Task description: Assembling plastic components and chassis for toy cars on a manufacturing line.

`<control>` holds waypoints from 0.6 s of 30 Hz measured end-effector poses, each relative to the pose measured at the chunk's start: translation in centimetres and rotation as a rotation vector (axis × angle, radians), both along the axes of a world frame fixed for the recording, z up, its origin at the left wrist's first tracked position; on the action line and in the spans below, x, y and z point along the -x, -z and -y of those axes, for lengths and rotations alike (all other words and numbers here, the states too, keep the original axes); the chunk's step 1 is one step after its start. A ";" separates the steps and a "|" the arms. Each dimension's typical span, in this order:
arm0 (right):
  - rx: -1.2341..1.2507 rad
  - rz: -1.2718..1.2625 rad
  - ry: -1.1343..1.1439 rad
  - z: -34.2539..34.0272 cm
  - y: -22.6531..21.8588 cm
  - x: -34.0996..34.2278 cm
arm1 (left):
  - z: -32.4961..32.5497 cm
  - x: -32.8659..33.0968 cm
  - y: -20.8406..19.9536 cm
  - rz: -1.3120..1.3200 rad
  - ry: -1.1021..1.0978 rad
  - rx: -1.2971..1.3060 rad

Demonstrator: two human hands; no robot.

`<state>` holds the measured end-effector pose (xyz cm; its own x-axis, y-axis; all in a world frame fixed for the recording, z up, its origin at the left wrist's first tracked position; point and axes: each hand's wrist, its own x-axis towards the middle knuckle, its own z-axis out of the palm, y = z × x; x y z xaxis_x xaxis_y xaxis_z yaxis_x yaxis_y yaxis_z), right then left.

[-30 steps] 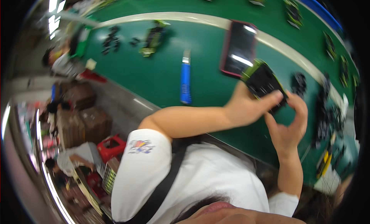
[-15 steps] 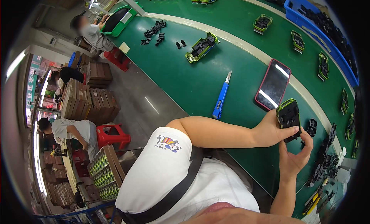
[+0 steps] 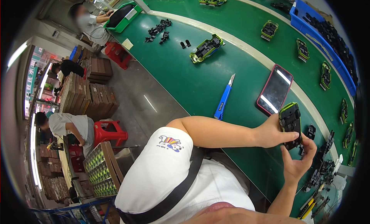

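My left hand is closed round a toy car body, black inside with a bright green edge, tilted up over the right part of the table. Its thumb presses on the black insert. At the car body's lower end, the curled fingers and thumb of my right hand grip the edge; what lies under those fingertips is partly hidden. Just beyond my left hand lies a phone in a red case. A blue utility knife, blade out, rests to the left of it.
Another green toy car body and small black parts lie farther along the green table. Black pieces sit at the right. Beyond a white rail, more car bodies stand near a blue bin. Co-workers are at left.
The view has shifted slightly, so the table's things sit a little differently in it. Both hands stay on the toy car body, which is turned slightly.
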<state>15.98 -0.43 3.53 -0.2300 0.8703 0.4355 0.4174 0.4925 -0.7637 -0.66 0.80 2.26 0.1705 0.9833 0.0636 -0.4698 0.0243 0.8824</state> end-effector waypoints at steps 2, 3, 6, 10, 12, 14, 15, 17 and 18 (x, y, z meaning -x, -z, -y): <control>-0.011 -0.019 -0.001 0.2 0.5 -0.1 | 0.3 -0.3 -0.1 -0.040 -0.016 -0.064; -0.083 0.066 0.054 0.4 0.5 0.4 | 0.3 -0.4 -0.2 -0.041 -0.013 -0.063; -0.211 0.188 0.120 0.2 1.0 1.2 | 0.3 -0.4 -0.1 -0.069 -0.037 0.012; -0.083 0.070 0.041 -0.2 0.3 0.2 | -0.2 0.1 0.0 -0.014 -0.009 -0.014; 0.009 0.004 0.001 -0.2 -0.1 -0.2 | 0.0 0.0 -0.3 -0.009 0.030 -0.049; -0.033 0.022 0.003 0.0 -0.3 -0.1 | 0.3 -0.2 -0.6 -0.026 0.000 -0.043; -0.096 0.094 0.042 0.1 -0.2 0.6 | 0.4 -0.2 -0.6 -0.025 0.005 -0.043; -0.165 0.138 0.086 0.0 0.8 1.4 | 0.4 -0.2 -0.4 -0.092 0.007 0.040; -0.237 0.178 0.117 0.0 1.1 1.6 | 0.3 -0.2 -0.3 -0.093 0.004 0.039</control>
